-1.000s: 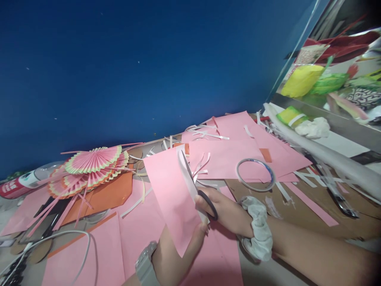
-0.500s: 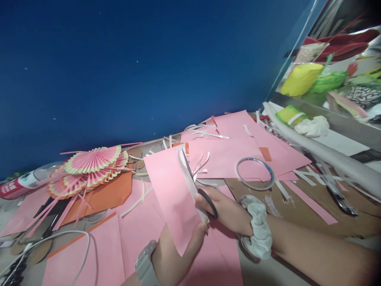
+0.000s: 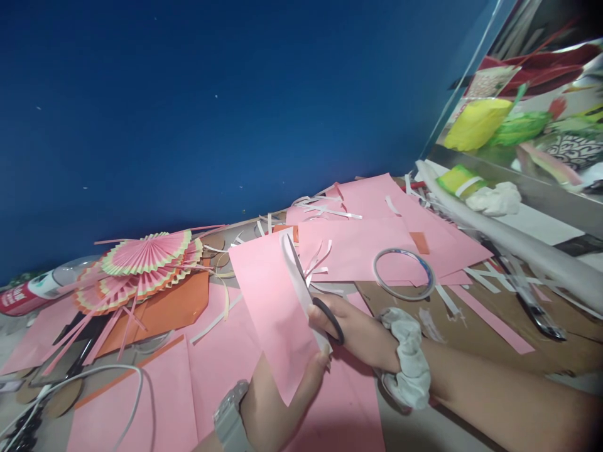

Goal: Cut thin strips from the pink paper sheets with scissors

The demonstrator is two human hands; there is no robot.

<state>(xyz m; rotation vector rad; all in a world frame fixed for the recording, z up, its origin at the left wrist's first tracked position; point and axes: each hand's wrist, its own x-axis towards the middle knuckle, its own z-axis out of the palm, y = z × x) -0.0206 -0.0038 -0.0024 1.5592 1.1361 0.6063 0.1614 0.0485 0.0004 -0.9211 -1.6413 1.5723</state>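
Your right hand is closed through the black handle loops of the scissors, thumb in one ring, with the blades running up along the right edge of the pink sheet. How far apart the blades stand you cannot tell, because the paper covers them. Your left hand pinches the lower part of that same sheet between thumb and fingers, holding it raised and tilted above the table, so its upper corner points toward the blue wall.

A white scrunchie sits on your right wrist, and a pale watch on your left.

Under and around the raised sheet lie more pink papers, overlapping one another across the brown table. Thin cut strips are scattered over them and near the scissor tips. A ring of tape lies flat just beyond your right hand, partly on pink paper and partly on the table.

To your left, a stack of pleated paper fans rests on an orange sheet. A white cable curves across the near left corner, and a red and white bottle lies at the far left edge. To your right, a long white roll runs diagonally, with bright packets behind it.
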